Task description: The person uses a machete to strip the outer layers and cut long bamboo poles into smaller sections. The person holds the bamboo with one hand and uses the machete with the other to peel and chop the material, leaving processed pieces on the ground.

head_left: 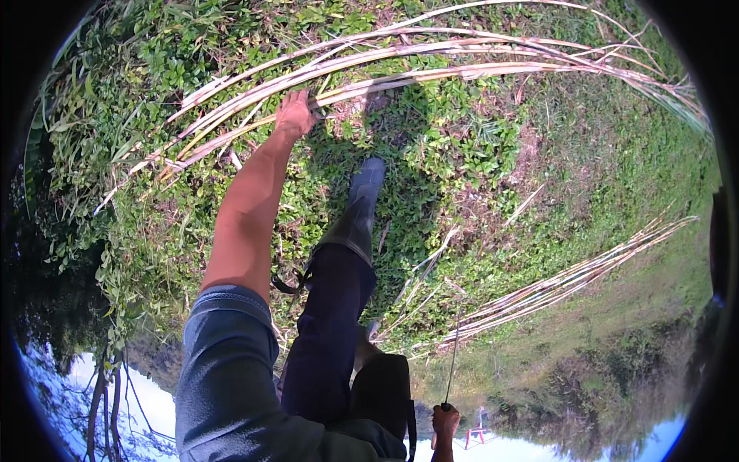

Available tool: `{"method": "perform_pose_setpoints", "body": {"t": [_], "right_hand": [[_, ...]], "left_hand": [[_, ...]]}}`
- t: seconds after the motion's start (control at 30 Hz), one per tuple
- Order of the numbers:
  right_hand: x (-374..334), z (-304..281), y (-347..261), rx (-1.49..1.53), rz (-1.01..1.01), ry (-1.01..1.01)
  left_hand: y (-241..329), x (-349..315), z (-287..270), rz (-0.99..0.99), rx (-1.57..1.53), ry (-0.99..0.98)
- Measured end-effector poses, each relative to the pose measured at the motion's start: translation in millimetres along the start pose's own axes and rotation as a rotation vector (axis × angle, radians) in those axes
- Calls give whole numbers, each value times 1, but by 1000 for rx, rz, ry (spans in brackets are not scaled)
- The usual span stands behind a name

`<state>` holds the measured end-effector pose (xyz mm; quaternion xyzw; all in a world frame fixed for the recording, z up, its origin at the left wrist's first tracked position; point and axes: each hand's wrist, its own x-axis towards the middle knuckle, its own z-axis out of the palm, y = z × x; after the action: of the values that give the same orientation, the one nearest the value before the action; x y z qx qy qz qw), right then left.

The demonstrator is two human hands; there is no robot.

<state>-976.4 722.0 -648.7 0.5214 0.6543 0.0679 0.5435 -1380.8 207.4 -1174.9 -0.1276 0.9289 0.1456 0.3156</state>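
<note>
Several long, pale cane stalks lie across the weeds in a loose bundle at the far side. My left arm reaches out to them, and my left hand is closed around the nearest stalk toward the bundle's left part; its fingers are partly hidden. Down at the lower edge, my right hand is wrapped round the dark handle of a machete. Its long, thin blade points away from me and appears nearly edge-on, well apart from the stalks in my left hand.
My booted foot stands in low green weeds, just short of the bundle. A second pile of cane stalks lies at the right. Taller leafy plants grow at the far left, and bushes show beyond at the lower right.
</note>
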Motion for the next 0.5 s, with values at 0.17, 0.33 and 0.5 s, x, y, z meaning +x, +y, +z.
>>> {"method": "perform_pose_setpoints", "body": {"t": [0.17,0.33,0.5], "right_hand": [[-20,-19,-8,254,132,-210],[-60,-31,-3,398,51,-62],[-72,30,67,685,-103,-39]], "left_hand": [[-36,40,18,-52,9,-289],[9,-37,-40,183,-8,-226],[60,-175,-149,234,-97,-197]]}}
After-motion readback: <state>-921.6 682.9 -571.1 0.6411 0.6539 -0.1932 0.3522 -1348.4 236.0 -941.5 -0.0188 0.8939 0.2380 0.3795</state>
